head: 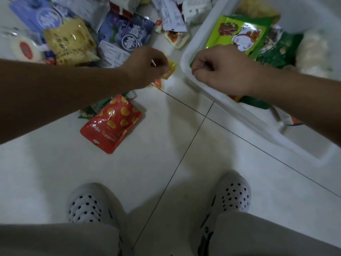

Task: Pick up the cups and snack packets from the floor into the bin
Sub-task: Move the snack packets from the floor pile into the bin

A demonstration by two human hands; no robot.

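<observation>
Hands both out over white tiled floor. Left hand pinched closed on small yellow-orange packet, just left of the bin's near corner. Right hand curled into a fist over white bin rim at 1 o'clock; cannot tell if it grips anything. Bin holds green packet plus other bags. Red packet with yellow spots flat on floor at 9 o'clock, below left forearm. Pile of packets at 11 o'clock: yellow bag, blue bag. White dotted shoes at 6 o'clock.
</observation>
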